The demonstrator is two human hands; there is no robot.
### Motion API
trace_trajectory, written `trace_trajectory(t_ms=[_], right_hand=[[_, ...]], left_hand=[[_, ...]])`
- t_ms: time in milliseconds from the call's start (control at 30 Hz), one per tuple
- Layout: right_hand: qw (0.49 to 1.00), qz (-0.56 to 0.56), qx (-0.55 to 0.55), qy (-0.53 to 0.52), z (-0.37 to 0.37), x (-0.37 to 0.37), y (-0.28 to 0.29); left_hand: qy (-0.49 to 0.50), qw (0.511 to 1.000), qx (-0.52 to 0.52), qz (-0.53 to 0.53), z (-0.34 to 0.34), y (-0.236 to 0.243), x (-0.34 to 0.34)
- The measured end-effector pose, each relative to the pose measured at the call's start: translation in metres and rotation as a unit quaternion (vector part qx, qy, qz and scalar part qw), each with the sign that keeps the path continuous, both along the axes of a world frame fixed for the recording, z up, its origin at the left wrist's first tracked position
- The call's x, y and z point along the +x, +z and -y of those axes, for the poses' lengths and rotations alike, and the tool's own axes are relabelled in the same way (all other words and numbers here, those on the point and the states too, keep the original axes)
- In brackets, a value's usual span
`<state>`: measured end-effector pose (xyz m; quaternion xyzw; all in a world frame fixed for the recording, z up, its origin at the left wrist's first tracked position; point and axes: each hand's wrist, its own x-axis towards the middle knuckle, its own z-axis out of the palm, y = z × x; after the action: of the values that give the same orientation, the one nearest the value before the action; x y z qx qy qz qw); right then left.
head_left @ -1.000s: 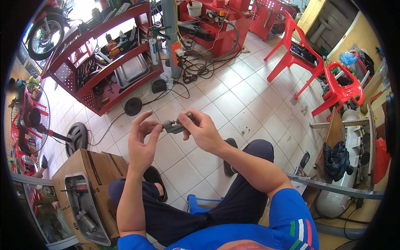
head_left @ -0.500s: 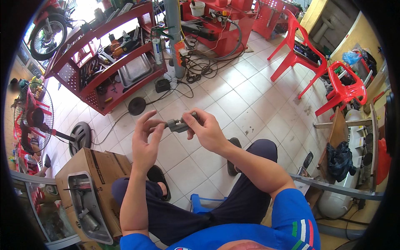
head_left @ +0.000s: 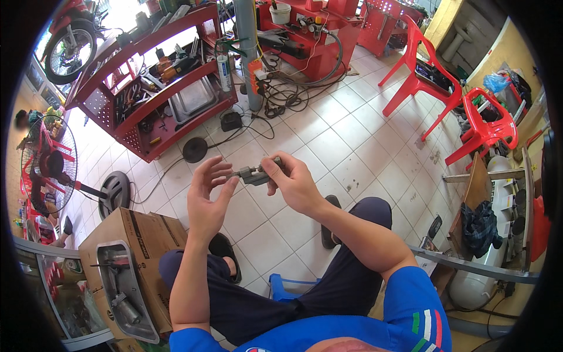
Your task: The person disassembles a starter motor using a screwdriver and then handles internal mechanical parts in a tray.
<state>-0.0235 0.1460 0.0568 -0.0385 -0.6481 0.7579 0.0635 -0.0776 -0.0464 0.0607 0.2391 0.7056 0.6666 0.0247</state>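
A small dark-grey metal part [head_left: 253, 176] with a slim rod-like end is held up in front of me, over the tiled floor. My right hand [head_left: 294, 183] grips its right end, the thumb pressed on top and the fingers curled round behind. At the other end, my left hand [head_left: 210, 196] has its thumb and fingertips around the slim tip, while its upper fingers stay loosely bent. My fingers hide both ends of the part in places.
A metal tray [head_left: 139, 293] with a cylindrical metal piece and tools sits on a cardboard box [head_left: 161, 237] at my left. Ahead are a red tool cart [head_left: 170, 97], cables [head_left: 281, 100] and a grey post [head_left: 247, 53]. Red chairs [head_left: 410, 88] stand right, a fan [head_left: 50, 167] left.
My left fingers have shifted slightly on the slim end, and the thumb has moved a little right. The right hand keeps its grip, nearly still. The whole view has shifted slightly.
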Motion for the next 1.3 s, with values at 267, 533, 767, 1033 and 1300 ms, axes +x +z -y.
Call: trace_trajectory(t_ms=[267,533,767,1033,1300], right_hand=[[1.0,-0.003,0.006,-0.002,0.003,0.0,0.003],[1.0,-0.005,0.003,0.003,0.003,0.001,0.001],[1.0,-0.004,0.009,0.005,0.001,0.002,0.002],[1.0,-0.007,0.009,0.0,0.003,0.001,-0.001],[0.999,-0.024,-0.006,0.031,0.006,0.003,0.0]], left_hand=[[-0.005,1.0,-0.011,-0.004,-0.001,0.002,0.002],[0.0,1.0,-0.002,0.031,0.0,-0.002,0.0],[0.001,0.999,0.003,0.039,0.0,-0.002,0.0],[-0.003,0.999,0.012,0.043,-0.002,-0.005,-0.001],[-0.074,0.982,0.046,0.167,-0.004,-0.001,0.006]])
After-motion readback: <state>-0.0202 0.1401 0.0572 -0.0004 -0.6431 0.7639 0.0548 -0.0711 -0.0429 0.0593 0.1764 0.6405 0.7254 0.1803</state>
